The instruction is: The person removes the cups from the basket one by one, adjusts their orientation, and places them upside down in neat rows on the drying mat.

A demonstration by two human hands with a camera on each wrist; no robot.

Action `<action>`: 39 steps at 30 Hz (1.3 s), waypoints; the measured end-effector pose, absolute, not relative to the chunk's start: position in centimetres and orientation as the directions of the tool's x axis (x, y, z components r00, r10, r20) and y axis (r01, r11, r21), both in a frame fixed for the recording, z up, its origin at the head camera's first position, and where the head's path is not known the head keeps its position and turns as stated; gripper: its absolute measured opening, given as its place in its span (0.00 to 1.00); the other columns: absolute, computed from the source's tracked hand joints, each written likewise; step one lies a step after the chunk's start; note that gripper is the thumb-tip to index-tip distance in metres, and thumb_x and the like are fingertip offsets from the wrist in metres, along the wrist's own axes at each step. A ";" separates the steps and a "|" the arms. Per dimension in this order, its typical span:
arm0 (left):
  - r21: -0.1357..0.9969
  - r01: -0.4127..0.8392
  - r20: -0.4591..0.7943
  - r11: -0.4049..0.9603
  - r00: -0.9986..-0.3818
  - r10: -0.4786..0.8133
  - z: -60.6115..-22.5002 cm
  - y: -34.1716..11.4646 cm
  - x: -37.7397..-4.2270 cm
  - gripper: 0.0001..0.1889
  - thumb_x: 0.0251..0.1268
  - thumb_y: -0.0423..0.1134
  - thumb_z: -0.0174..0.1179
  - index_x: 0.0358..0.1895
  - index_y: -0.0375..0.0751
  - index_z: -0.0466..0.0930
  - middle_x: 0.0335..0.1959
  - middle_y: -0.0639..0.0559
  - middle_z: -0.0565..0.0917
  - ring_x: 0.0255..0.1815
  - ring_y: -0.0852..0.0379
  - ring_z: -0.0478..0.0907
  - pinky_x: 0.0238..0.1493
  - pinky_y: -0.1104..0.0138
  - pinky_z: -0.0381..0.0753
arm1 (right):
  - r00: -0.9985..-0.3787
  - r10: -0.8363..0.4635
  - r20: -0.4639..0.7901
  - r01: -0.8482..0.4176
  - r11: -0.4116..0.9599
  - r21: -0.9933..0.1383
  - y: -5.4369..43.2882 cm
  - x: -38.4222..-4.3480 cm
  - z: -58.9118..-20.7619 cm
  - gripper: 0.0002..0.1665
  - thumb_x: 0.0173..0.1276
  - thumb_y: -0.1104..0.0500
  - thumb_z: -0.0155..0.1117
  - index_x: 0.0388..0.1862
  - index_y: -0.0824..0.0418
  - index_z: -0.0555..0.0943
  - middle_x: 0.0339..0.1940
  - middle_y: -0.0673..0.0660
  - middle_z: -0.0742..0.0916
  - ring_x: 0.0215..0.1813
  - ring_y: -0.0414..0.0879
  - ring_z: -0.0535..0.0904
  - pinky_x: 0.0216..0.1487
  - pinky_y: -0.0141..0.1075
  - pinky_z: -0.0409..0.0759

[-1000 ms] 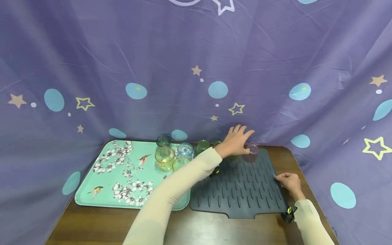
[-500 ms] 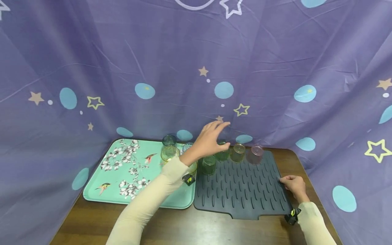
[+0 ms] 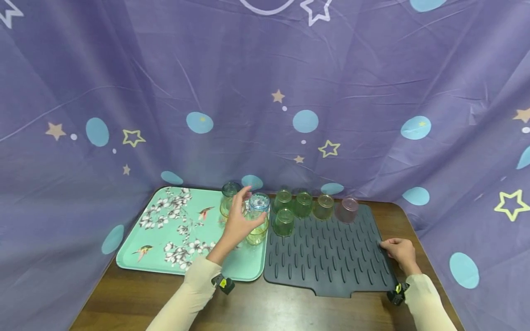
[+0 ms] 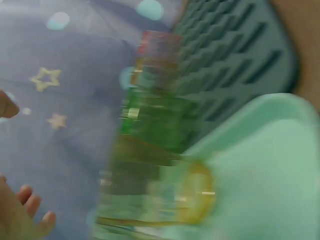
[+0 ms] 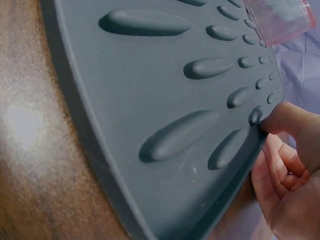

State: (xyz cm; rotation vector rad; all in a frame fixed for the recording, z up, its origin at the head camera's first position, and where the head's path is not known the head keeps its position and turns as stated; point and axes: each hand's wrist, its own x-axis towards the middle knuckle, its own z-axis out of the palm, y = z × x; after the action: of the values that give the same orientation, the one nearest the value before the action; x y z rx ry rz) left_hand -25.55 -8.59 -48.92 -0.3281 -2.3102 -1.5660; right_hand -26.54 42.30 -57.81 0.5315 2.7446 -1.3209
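Note:
My left hand (image 3: 238,225) hovers over the right part of the tray, thumb and fingers spread apart with nothing between them. Right by its thumb stands a yellow glass (image 3: 256,234). A blue glass (image 3: 259,202) and a dark teal glass (image 3: 231,188) are behind it, and another yellowish glass is partly hidden by the fingers. At the far right, my right hand (image 3: 400,253) pinches the side edge of the dark grey drying mat (image 3: 331,257). In the right wrist view its thumb (image 5: 287,117) lies on the mat's rim, the other fingers curled below.
Upside-down glasses line the mat's back: green (image 3: 303,205), amber (image 3: 323,208) and pink (image 3: 347,210), with one more green glass (image 3: 284,223) in front. The mint floral tray (image 3: 136,239) adjoins the mat on a wooden table (image 3: 256,308). A purple curtain (image 3: 248,69) hangs behind.
My left hand has moved left and toward me, from near the pink glass, across the green ones, to the glasses on the tray. The right hand stays at the mat's edge.

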 end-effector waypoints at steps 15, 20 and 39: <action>0.943 0.186 0.245 0.277 -0.949 -0.198 -55.3 -8.1 -22.3 0.54 0.42 0.35 0.79 0.74 0.34 0.54 0.68 0.32 0.63 0.67 0.34 0.65 0.69 0.38 0.66 | -0.935 0.299 -0.192 0.338 0.582 -0.739 42.3 -26.6 -57.8 0.18 0.63 0.57 0.72 0.37 0.75 0.85 0.23 0.45 0.85 0.24 0.36 0.78 0.26 0.29 0.79; 0.960 0.137 0.190 0.246 -0.960 -0.204 -55.9 -8.0 -22.2 0.53 0.42 0.33 0.80 0.73 0.35 0.55 0.69 0.33 0.63 0.69 0.32 0.66 0.70 0.39 0.67 | -0.936 0.299 -0.185 0.334 0.594 -0.731 42.3 -26.6 -57.9 0.19 0.63 0.57 0.71 0.37 0.75 0.85 0.22 0.44 0.84 0.24 0.36 0.78 0.25 0.29 0.78; 0.992 0.034 0.051 0.121 -0.990 -0.133 -59.1 -9.0 -23.7 0.51 0.47 0.27 0.77 0.76 0.36 0.56 0.73 0.30 0.64 0.74 0.31 0.60 0.77 0.39 0.58 | -0.934 0.301 -0.191 0.340 0.589 -0.733 42.4 -26.7 -58.0 0.18 0.63 0.57 0.71 0.38 0.75 0.86 0.23 0.46 0.86 0.24 0.36 0.79 0.26 0.29 0.78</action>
State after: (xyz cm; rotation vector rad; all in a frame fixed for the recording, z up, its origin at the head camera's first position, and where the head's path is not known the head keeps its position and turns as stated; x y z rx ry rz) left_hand -23.69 -9.04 -59.11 0.1002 -2.2537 -2.0001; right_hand -26.71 42.40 -57.97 0.5571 2.7587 -1.2883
